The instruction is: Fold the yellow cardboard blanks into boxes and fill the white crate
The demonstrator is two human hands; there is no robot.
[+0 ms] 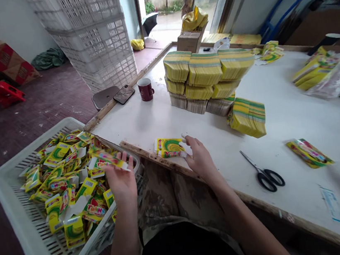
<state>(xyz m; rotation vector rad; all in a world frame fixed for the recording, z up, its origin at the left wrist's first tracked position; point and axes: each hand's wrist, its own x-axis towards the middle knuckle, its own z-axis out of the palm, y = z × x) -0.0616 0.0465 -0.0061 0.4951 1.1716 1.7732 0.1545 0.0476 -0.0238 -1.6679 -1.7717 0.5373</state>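
My left hand (121,180) hangs over the white plastic crate (23,230), its fingers pinching a folded yellow-green carton (109,159). The crate holds several folded cartons (67,183) of the same print. My right hand (199,158) rests at the near edge of the white table (298,127). Its fingers touch a small stack of flat cartons (169,147) lying there. Tall bundles of flat cartons (207,78) stand in the middle of the table, with one bundle (248,117) leaning beside them.
Black scissors (265,173) lie right of my right hand, and a loose wrapper (309,153) farther right. A dark red mug (145,89) and two phones (124,94) sit at the table's far left edge. Stacked white crates (95,37) stand on the floor behind.
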